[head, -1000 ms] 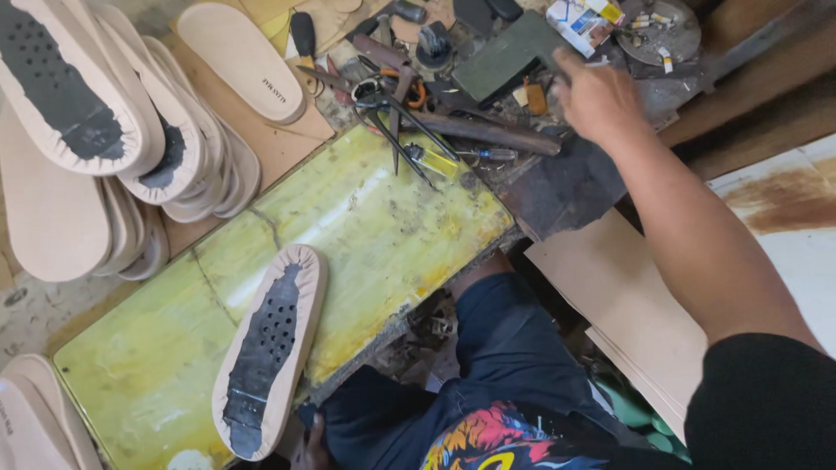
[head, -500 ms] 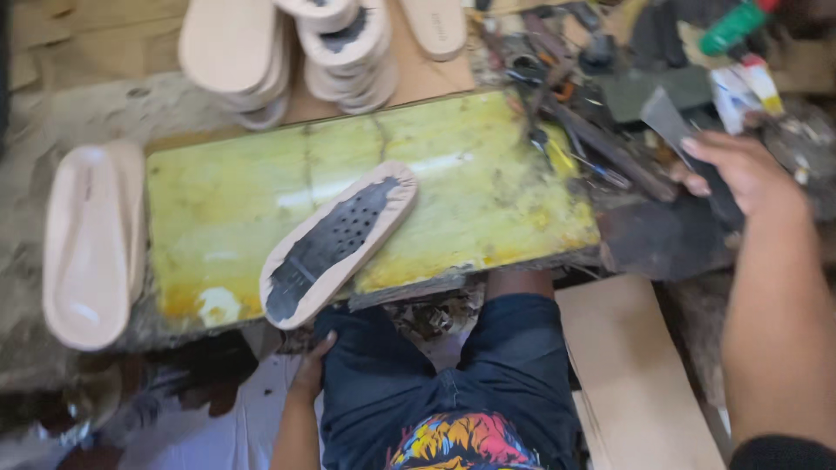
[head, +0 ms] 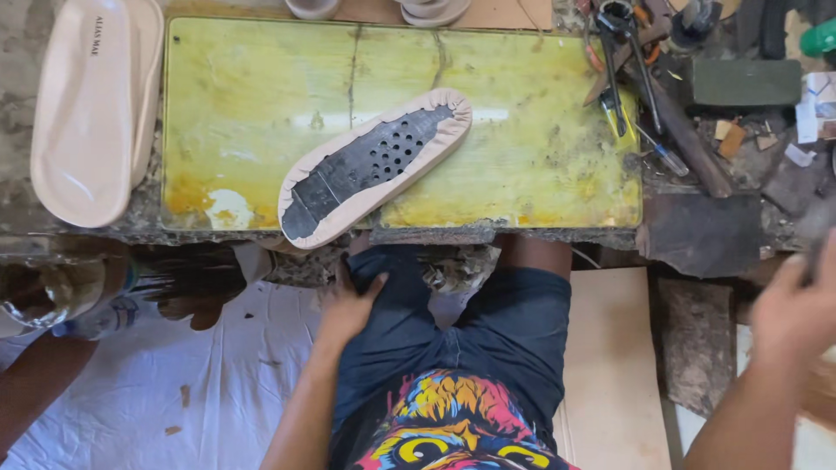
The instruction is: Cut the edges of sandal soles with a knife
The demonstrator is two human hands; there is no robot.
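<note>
A sandal sole [head: 374, 165] with a beige wrapped edge and a black perforated middle lies diagonally on the yellow-green work slab [head: 522, 130]. No hand touches it. Below the slab's front edge, my left hand [head: 348, 305] rests on my thigh in dark jeans with its fingers spread and nothing in it. My right hand [head: 797, 313] is blurred at the right edge, low beside the bench and apart from the slab. Something dark shows just above it, but I cannot tell whether the hand grips it.
Stacked beige soles [head: 87, 113] lie left of the slab. Scissors, pliers and other tools [head: 627, 61] and a dark green block [head: 744, 83] crowd the back right. A cardboard sheet [head: 610, 365] lies right of my leg and a white cloth [head: 174, 383] to the left. Another person's limb [head: 35, 383] shows at the lower left.
My right hand has drawn back from the tool pile at the back right to low beside the bench. The view has swung squarer over the slab. The sole and my left hand stay put.
</note>
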